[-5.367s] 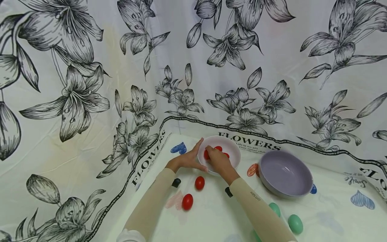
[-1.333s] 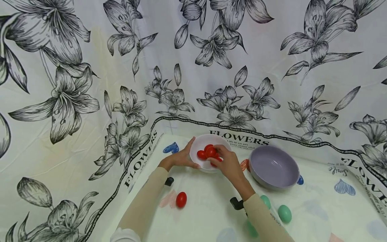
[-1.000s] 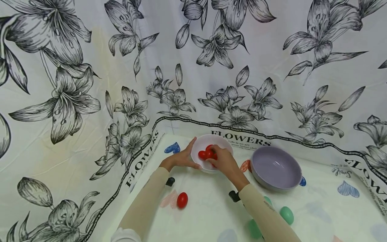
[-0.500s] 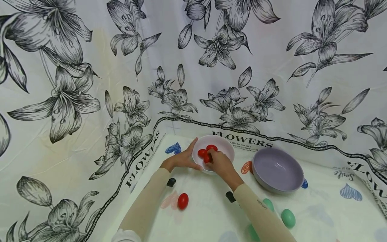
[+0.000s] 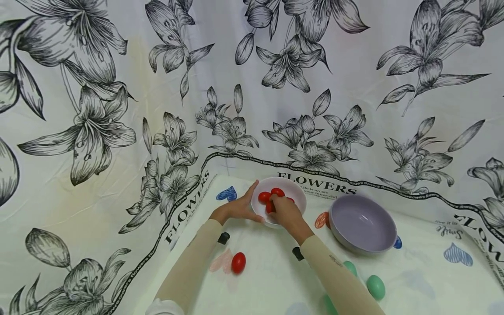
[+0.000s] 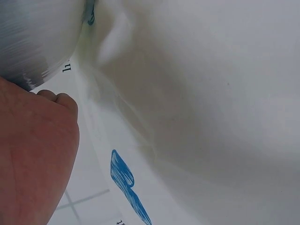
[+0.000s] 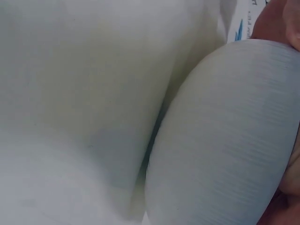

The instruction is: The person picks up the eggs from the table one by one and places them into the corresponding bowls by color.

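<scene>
The pinkish-white bowl point(image 5: 298, 191) holds several smooth red eggs, among them one egg point(image 5: 264, 197) at the left and one egg point(image 5: 278, 191) at the back. My left hand point(image 5: 240, 208) holds the bowl's left side, thumb in front and fingers spread behind. In the left wrist view, the bowl's outer wall point(image 6: 40, 37) lies against that hand. My right hand point(image 5: 288, 215) reaches over the front rim and pinches a red egg point(image 5: 270, 207) inside, partly covering it. The bowl's pale outside point(image 7: 225, 136) fills much of the right wrist view. Another red egg point(image 5: 238, 263) lies on the cloth.
A larger purple bowl point(image 5: 362, 223) stands to the right. Green eggs lie in front of it, one egg point(image 5: 376, 287) in the open and others partly behind the right sleeve point(image 5: 338, 271). Flower-printed white cloth point(image 5: 275, 280) covers the table and hangs behind as a curtain point(image 5: 236, 43).
Since the oldest frame, one of the two loose red eggs has left the cloth. Over the last second, my right hand moved slightly left within the bowl; my left hand stays at the rim.
</scene>
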A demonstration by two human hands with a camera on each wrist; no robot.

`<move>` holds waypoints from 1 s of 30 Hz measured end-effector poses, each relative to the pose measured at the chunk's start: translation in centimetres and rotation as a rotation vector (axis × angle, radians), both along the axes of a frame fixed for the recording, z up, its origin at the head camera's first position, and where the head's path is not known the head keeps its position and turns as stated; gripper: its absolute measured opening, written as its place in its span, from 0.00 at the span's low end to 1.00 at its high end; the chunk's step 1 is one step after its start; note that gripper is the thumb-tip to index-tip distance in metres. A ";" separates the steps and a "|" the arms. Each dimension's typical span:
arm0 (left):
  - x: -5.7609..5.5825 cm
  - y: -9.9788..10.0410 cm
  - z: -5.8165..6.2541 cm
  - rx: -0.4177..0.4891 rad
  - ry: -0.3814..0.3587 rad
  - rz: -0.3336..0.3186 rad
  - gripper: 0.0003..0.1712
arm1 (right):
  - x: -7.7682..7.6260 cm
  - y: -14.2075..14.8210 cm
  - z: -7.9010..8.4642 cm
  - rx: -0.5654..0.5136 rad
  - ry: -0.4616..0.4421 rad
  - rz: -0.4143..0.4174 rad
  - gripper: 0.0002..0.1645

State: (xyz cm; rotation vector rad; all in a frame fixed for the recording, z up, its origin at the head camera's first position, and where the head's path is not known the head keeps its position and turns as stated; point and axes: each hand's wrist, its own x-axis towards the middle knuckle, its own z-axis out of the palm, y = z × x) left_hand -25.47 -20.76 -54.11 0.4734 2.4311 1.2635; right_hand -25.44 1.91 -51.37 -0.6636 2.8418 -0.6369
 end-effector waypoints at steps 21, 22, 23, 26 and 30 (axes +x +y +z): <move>0.3 0.0 0.2 0.012 -0.008 0.009 0.82 | 0.1 0.3 0.1 0.001 0.021 0.026 0.31; 0.3 0.0 0.2 0.011 -0.009 0.011 0.82 | 0.1 0.3 0.1 -0.006 0.021 0.026 0.30; 0.3 0.0 0.2 0.013 -0.007 0.013 0.82 | 0.1 0.3 0.1 -0.015 0.020 0.026 0.30; 0.4 0.0 0.1 0.019 -0.006 0.015 0.82 | 0.1 0.5 0.1 -0.020 0.028 0.024 0.31; 0.3 0.0 0.0 0.014 -0.009 0.007 0.82 | 0.7 0.9 0.6 -0.043 0.055 0.016 0.34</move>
